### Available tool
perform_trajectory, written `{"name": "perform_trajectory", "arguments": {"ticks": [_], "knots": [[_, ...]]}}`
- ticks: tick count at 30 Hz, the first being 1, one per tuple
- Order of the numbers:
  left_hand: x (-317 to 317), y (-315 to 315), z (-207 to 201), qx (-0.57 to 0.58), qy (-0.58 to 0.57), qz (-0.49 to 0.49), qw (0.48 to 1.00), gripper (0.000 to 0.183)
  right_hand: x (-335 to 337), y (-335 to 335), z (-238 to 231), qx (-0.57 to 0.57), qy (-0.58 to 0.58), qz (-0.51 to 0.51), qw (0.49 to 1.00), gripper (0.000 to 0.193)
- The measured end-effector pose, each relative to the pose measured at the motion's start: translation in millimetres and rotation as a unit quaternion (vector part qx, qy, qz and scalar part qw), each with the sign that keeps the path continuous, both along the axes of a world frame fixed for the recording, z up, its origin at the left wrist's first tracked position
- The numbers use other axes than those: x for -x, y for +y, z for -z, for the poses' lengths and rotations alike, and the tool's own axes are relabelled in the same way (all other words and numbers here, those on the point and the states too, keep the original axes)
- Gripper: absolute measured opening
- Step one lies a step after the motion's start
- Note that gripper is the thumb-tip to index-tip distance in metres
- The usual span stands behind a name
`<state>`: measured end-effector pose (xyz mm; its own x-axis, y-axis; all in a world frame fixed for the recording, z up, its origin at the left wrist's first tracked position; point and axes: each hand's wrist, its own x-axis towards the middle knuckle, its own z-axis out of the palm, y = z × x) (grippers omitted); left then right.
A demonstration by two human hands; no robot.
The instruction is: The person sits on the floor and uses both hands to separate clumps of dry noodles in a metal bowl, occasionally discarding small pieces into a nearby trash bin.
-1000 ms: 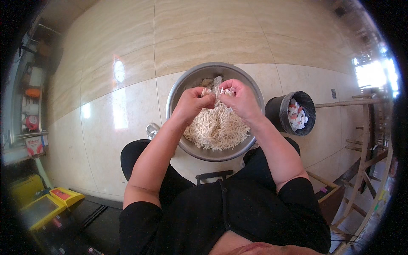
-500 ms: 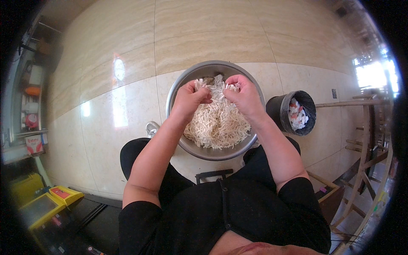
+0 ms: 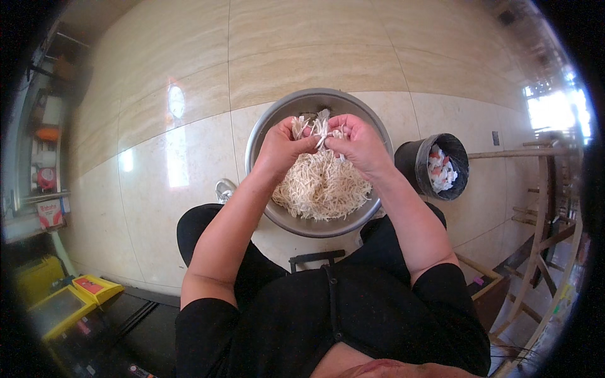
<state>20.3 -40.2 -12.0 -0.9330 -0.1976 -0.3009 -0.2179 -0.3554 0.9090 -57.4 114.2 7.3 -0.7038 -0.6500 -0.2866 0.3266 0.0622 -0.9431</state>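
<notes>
Both my forearms reach away from me, elbows bent and out to the sides, coming together over the far half of a metal basin (image 3: 324,232) on the floor (image 3: 164,220). My left hand (image 3: 283,148) leans in from the left, back of the hand upward, thumb pointing right; my right hand (image 3: 358,146) mirrors it from the right. They are nearly touching, and each has thumb and fingers pinched on pale strips (image 3: 321,128), a small bunch bridging the gap between them. Below my hands, the heap (image 3: 322,189) of the same thin, pale shreds fills the middle and near part of the basin.

My curled fingers and the bunch cover one another, so I can't make out every fingertip or where each strip ends. A whitish lump shows against the far wall, just beyond my hands, too small to identify. My wrists and forearms hide parts of the basin's rim on both sides. To the right, a dark bucket (image 3: 411,170) holds white and reddish scraps (image 3: 441,169) that I can't name. On the left, near my knee, a silvery thing (image 3: 224,190) is partly cut off by my arm and leg. Glare blurs the far right, and the corners go black.
</notes>
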Motion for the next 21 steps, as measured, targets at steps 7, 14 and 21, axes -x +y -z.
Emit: {"name": "perform_trajectory", "arguments": {"ticks": [7, 14, 21], "knots": [[0, -3, 2, 0.016, 0.009, 0.022, 1.000, 0.015, 3, 0, 10, -0.032, 0.065, -0.006, 0.997, 0.026], [-1, -4, -1, -0.020, 0.011, 0.032, 0.999, 0.017, 2, 0, 3, -0.082, 0.167, -0.027, 0.982, 0.023], [0, -6, -1, -0.005, 0.010, -0.021, 1.000, 0.017, 5, 2, -1, -0.037, 0.076, 0.033, 0.996, 0.021]]}}
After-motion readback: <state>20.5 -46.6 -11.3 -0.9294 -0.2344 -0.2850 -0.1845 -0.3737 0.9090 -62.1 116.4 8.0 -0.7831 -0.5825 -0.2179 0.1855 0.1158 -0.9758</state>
